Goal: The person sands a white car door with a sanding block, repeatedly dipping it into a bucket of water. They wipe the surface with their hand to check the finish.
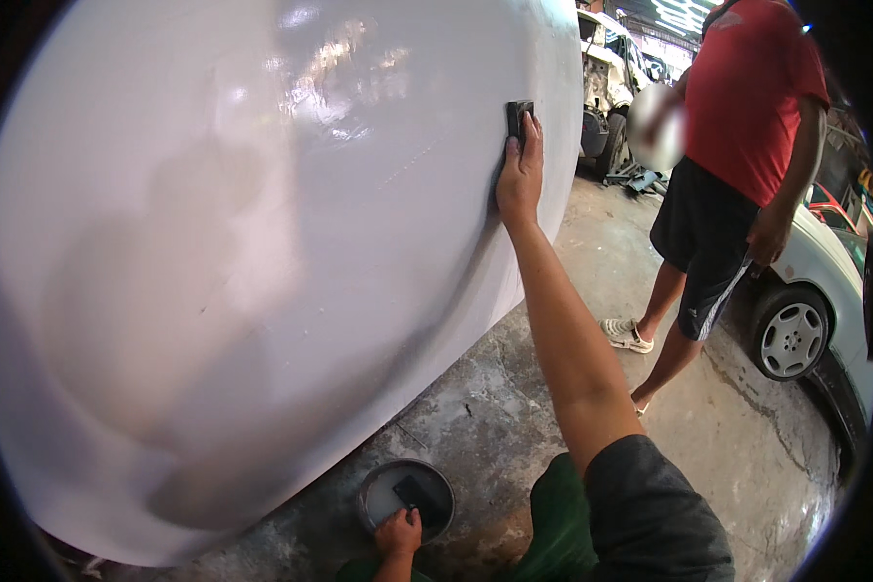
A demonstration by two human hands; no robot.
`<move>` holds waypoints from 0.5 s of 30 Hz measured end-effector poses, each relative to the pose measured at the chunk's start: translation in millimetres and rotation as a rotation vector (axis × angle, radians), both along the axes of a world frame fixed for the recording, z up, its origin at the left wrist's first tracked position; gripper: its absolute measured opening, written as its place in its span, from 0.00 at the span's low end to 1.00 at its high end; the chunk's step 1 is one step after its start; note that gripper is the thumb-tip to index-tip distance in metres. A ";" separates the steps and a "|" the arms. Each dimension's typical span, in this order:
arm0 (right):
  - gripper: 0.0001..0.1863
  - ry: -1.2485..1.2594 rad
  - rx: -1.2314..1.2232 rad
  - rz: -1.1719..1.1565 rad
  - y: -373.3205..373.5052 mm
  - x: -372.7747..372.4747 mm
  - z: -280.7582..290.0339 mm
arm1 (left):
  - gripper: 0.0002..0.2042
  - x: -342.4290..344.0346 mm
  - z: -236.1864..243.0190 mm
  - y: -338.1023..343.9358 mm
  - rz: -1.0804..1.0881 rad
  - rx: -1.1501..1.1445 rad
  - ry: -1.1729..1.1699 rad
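My right hand (521, 179) is pressed against a large pale, glossy car panel (359, 242), near its right edge. Its fingers are wrapped round a dark sanding block (520, 112) that lies against the surface. Low in the view, my left hand (399, 533) is closed at the near side of a round bucket (366, 504). A dark, flat rectangular piece (414, 492) shows just beyond its fingertips, over greyish liquid, and seems to be in its grip. The palm side of this hand is hidden.
On the right a person in a red shirt (752, 97) and dark shorts stands close to the panel. Behind them is a light car (834, 272) with a silver wheel (793, 339). A partly dismantled vehicle (606, 73) stands farther back. The concrete floor (592, 233) is stained and cracked.
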State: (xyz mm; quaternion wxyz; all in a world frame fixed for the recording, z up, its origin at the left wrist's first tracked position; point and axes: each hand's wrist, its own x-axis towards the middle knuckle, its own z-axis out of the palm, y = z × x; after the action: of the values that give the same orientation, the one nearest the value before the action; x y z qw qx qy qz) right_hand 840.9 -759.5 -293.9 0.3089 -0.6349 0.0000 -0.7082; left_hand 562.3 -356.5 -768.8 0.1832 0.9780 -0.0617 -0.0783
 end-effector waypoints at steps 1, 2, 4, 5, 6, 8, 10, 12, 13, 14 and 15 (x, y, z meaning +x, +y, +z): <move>0.19 -0.012 0.125 0.047 7.9 4.1 2.3 | 0.19 -2.0 -1.6 1.6 0.001 -0.013 0.001; 0.20 0.020 0.042 0.220 27.4 6.5 -0.7 | 0.19 -3.0 -3.3 3.5 0.010 -0.028 -0.002; 0.23 0.074 -0.335 0.141 107.0 -13.1 -25.8 | 0.19 -2.3 -3.6 5.1 0.020 -0.030 -0.021; 0.24 0.085 -0.615 -0.099 151.3 -27.4 -34.4 | 0.19 -2.7 -1.6 12.7 0.040 -0.008 -0.040; 0.24 0.079 -0.707 -0.028 140.8 -28.7 -37.8 | 0.19 -2.6 -3.7 12.2 0.021 0.002 -0.047; 0.26 0.046 -0.886 0.130 111.7 -31.0 -34.1 | 0.19 -2.9 -6.0 14.6 0.010 0.026 -0.052; 0.25 0.127 -0.552 0.024 53.3 -12.3 -18.5 | 0.19 0.7 -6.7 5.9 -0.020 0.018 -0.055; 0.20 -0.003 -0.108 0.044 0.4 2.6 -4.0 | 0.19 1.9 -7.8 2.0 -0.025 -0.001 -0.048; 0.24 0.115 0.086 0.057 1.6 -1.6 3.4 | 0.19 0.9 -7.2 2.8 -0.006 -0.003 -0.031; 0.21 0.053 0.080 0.075 11.2 0.1 6.0 | 0.19 0.0 -6.5 2.9 0.010 -0.007 -0.014; 0.20 -0.009 0.074 0.090 25.0 4.5 5.8 | 0.19 -1.3 -6.1 2.6 0.023 -0.011 0.004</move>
State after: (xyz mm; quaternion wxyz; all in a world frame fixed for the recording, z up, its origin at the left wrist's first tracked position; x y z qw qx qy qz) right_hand 845.5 -734.5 -288.1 0.3639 -0.6191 -0.0037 -0.6959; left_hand 561.0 -353.9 -774.8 0.1895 0.9775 -0.0508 -0.0777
